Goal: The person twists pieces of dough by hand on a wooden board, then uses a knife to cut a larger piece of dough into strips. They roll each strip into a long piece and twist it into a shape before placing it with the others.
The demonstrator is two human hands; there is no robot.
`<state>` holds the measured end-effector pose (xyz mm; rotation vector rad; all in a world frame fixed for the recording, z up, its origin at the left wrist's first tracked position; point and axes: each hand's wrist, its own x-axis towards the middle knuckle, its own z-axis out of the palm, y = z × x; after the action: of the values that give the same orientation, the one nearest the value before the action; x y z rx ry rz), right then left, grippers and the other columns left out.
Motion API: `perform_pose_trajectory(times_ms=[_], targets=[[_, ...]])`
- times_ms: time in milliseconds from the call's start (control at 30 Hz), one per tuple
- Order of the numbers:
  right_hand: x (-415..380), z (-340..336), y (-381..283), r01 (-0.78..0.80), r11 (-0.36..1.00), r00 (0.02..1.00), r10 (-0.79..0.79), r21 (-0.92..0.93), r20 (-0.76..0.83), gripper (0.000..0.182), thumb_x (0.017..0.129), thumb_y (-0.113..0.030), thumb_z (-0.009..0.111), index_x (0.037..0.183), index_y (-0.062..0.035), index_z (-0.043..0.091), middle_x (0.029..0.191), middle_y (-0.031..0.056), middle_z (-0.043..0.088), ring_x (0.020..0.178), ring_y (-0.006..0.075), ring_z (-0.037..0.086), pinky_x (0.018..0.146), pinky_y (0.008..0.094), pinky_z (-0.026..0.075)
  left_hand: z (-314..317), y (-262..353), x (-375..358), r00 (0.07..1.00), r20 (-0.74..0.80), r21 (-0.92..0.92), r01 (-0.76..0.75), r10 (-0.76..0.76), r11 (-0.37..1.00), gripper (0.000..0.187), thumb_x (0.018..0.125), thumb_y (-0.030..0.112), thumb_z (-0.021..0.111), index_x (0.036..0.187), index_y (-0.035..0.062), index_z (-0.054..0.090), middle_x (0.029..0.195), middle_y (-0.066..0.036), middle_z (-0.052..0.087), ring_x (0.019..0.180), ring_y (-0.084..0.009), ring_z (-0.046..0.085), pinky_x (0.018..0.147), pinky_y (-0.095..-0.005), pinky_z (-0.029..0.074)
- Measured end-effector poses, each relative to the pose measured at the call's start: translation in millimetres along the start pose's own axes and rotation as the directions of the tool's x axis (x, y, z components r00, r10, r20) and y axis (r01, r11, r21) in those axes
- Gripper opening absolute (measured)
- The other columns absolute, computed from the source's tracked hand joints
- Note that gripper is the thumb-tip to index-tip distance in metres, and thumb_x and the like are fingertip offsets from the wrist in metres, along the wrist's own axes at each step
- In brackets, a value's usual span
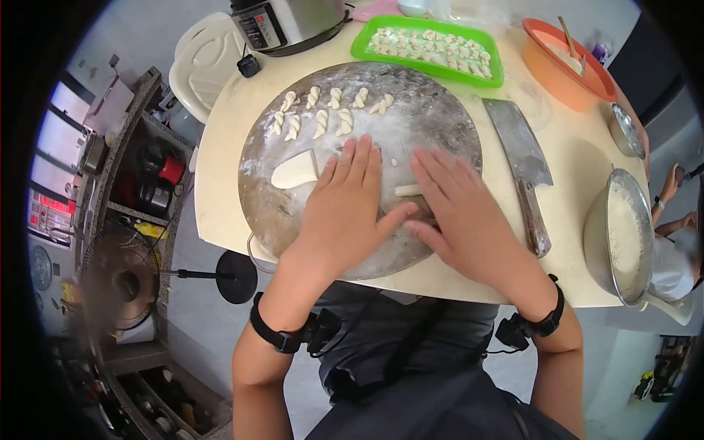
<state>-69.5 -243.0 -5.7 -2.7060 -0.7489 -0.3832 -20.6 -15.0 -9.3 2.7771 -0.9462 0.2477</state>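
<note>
Both hands are over a round, flour-dusted board (440, 110). My left hand (345, 198) lies flat with its fingers stretched out, palm down, just right of a flattened piece of dough (295, 170). My right hand (458, 209) is also stretched out, its fingertips smeared by motion. A short dough strip (408, 190) sticks out from under its fingers; the rest of the strip is hidden. A tiny dough bit (394, 162) lies between the hands. Twisted dough pieces (321, 123) stand in two rows at the far side of the board.
A cleaver (517, 143) lies right of the board. Behind are a green tray (359, 48) of small dough pieces and an electric cooker (308, 22). An orange basin (565, 81) and a metal bowl of flour (600, 238) stand at right. Another person's arm (667, 187) shows at far right.
</note>
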Motion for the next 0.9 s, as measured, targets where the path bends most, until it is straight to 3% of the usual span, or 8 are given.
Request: perform_pose_trajectory(times_ms=[100, 300, 467, 600, 700, 800, 900], targets=[[-8.6, 5.2, -12.1, 0.013, 0.997, 0.996, -0.007, -0.076, 0.085, 0.085, 0.100, -0.046, 0.071, 0.157, 0.0112, 0.046, 0.165, 0.0287, 0.046, 0.157, 0.0457, 0.039, 0.130, 0.0567, 0.031, -1.2, -1.7, -17.1, 1.000, -0.007, -0.065, -0.027, 0.026, 0.997, 0.090, 0.106, 0.053, 0.063, 0.162, -0.0125, 0.038, 0.172, -0.031, 0.037, 0.162, -0.0459, 0.032, 0.131, -0.0554, 0.028], [-24.1, -12.3, -43.8, -0.057, 0.995, 0.979, 0.073, -0.086, 0.189, 0.094, 0.098, -0.054, 0.072, 0.157, 0.0132, 0.044, 0.165, 0.0308, 0.044, 0.159, 0.0453, 0.037, 0.130, 0.0580, 0.030, -22.5, 12.9, -64.1, 0.998, 0.043, -0.128, -0.033, 0.039, 0.991, 0.084, 0.106, 0.046, 0.063, 0.162, -0.0112, 0.039, 0.171, -0.030, 0.038, 0.161, -0.0466, 0.033, 0.132, -0.0569, 0.026], [13.8, 7.6, -12.5, -0.007, 0.998, 0.992, 0.015, -0.059, 0.128, 0.086, 0.102, -0.048, 0.069, 0.158, 0.0120, 0.044, 0.165, 0.0292, 0.045, 0.158, 0.0458, 0.038, 0.129, 0.0579, 0.031, -8.3, -7.7, -30.7, 0.999, -0.035, -0.098, -0.036, 0.032, 0.995, 0.077, 0.107, 0.041, 0.061, 0.161, -0.0105, 0.041, 0.170, -0.030, 0.040, 0.160, -0.0457, 0.037, 0.131, -0.0559, 0.028], [21.8, 6.9, 14.6, 0.071, 0.997, 0.997, -0.069, -0.038, 0.041, 0.070, 0.104, -0.035, 0.069, 0.157, 0.0054, 0.049, 0.165, 0.0255, 0.047, 0.156, 0.0446, 0.041, 0.129, 0.0572, 0.033, -0.3, -6.5, -10.5, 0.989, -0.143, -0.097, -0.061, 0.046, 0.993, 0.068, 0.104, 0.027, 0.067, 0.158, -0.0092, 0.045, 0.166, -0.027, 0.045, 0.156, -0.0455, 0.042, 0.129, -0.0555, 0.034], [11.9, -5.7, 27.0, -0.045, 0.997, 0.999, 0.045, 0.059, -0.004, 0.055, 0.100, -0.022, 0.074, 0.150, -0.0049, 0.060, 0.164, 0.0195, 0.051, 0.155, 0.0433, 0.043, 0.128, 0.0538, 0.036, -2.0, 0.1, -6.4, 0.975, -0.214, -0.187, -0.107, 0.066, 0.976, 0.058, 0.100, 0.018, 0.072, 0.151, -0.0042, 0.055, 0.159, -0.023, 0.053, 0.151, -0.0453, 0.048, 0.126, -0.0541, 0.039], [8.7, -10.1, 36.3, 0.004, 0.998, 0.996, 0.001, 0.063, -0.086, 0.031, 0.094, -0.017, 0.078, 0.124, -0.0081, 0.072, 0.134, 0.0143, 0.067, 0.130, 0.0371, 0.060, 0.112, 0.0486, 0.048, 3.5, -6.3, 3.5, 0.965, -0.238, -0.262, -0.173, 0.110, 0.949, 0.041, 0.097, 0.013, 0.076, 0.135, 0.0012, 0.067, 0.147, -0.019, 0.063, 0.143, -0.0438, 0.055, 0.122, -0.0521, 0.043], [12.4, -11.5, 36.1, 0.037, 0.997, 0.995, -0.030, 0.065, -0.097, 0.016, 0.093, -0.015, 0.078, 0.107, -0.0089, 0.073, 0.111, 0.0066, 0.068, 0.110, 0.0305, 0.062, 0.098, 0.0447, 0.049, 3.9, -6.6, 13.6, 0.961, -0.237, -0.329, -0.214, 0.139, 0.920, 0.025, 0.095, 0.011, 0.077, 0.118, 0.0028, 0.072, 0.133, -0.016, 0.070, 0.133, -0.0413, 0.061, 0.117, -0.0505, 0.047]])
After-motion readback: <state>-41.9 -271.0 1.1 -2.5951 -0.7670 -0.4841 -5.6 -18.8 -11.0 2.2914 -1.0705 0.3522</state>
